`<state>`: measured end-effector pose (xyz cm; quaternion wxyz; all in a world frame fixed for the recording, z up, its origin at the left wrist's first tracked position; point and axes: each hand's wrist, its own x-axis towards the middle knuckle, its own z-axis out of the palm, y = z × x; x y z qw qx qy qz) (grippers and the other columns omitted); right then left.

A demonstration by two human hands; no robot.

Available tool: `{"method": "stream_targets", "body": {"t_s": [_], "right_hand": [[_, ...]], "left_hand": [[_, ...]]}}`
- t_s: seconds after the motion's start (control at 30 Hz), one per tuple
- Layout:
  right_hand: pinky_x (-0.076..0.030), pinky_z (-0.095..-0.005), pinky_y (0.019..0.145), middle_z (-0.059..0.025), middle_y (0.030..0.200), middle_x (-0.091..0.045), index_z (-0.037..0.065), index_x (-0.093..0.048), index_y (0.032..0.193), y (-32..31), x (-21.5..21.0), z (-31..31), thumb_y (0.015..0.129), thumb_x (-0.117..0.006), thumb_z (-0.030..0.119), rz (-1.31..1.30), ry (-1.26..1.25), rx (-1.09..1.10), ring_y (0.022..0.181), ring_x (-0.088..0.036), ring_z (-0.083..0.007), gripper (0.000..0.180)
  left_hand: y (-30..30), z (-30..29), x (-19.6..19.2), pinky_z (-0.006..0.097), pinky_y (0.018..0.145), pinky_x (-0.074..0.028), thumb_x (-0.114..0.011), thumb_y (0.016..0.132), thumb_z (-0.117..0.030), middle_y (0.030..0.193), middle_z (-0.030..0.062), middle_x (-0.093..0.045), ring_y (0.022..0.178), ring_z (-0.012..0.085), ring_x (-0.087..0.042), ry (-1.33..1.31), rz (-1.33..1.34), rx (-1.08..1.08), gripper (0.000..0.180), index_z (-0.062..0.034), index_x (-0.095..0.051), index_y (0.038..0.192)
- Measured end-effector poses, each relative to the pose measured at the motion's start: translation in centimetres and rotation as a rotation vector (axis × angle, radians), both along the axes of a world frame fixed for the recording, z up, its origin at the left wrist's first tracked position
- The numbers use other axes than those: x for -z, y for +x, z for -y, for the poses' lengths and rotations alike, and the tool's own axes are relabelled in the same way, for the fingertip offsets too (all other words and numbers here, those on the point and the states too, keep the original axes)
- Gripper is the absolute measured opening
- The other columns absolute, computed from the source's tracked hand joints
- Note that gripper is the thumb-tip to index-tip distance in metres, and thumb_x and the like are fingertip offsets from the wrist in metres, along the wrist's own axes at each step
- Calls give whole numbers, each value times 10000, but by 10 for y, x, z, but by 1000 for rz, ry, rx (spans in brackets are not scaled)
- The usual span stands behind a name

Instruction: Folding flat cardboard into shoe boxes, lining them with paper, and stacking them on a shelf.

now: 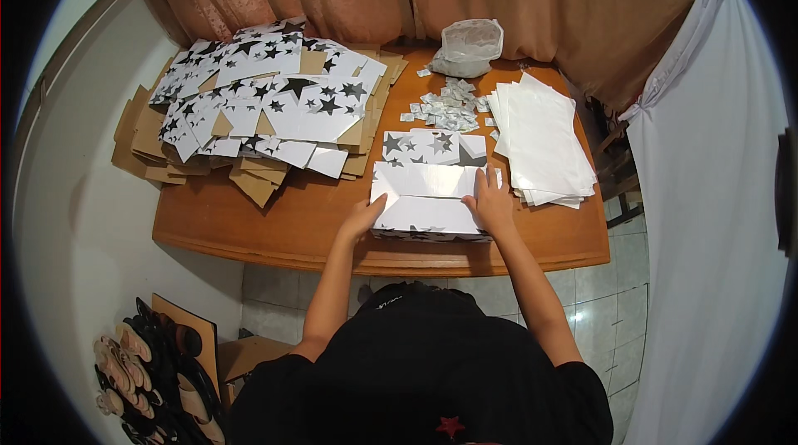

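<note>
A white cardboard box with black stars sits near the front edge of the table. Its starred lid flap stands behind it, and two plain white panels with a seam between them face up. My left hand holds the box's left side, the thumb at its upper edge and the other fingers partly hidden. At the right side, my right hand grips the box, its thumb on the white top and its fingers reaching along the far right edge.
On the wooden table, flat star-printed cardboard pieces pile up at the left. Small packets lie scattered behind the box, near a translucent plastic bag. White paper sheets are stacked at the right. Shoes hang at the lower left.
</note>
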<state>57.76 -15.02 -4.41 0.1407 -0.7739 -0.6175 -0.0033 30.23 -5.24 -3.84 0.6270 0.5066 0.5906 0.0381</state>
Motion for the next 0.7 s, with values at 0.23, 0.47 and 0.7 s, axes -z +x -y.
{"method": "stream_targets", "body": {"t_s": [0.23,0.47,0.7], "right_hand": [[-382,-490,892,-246,1379,-299,-9,-355,1298,-3,-28,9,787,-638,284,-99,103,22,1041,-451,-460,653],[-303,-490,986,-270,1381,-277,-31,-341,1311,-10,-55,7,820,-574,328,-383,390,32,1165,-366,-466,651],[-300,-418,1025,-197,1330,-385,9,-397,1309,-4,-35,-1,935,-377,474,-665,201,-159,1227,-384,-320,597]], "left_hand": [[-5,36,-33,332,949,-373,-629,796,-384,1399,156,-320,1227,224,-382,80,282,-246,731,-43,-324,1365],[5,39,-63,356,960,-366,-708,746,-149,1318,122,-336,1146,249,-420,614,774,-318,776,-66,-263,1376],[30,50,-110,434,968,-340,-833,520,-189,1267,204,-326,1189,318,-351,1574,483,-410,885,-34,-325,1228]]}}
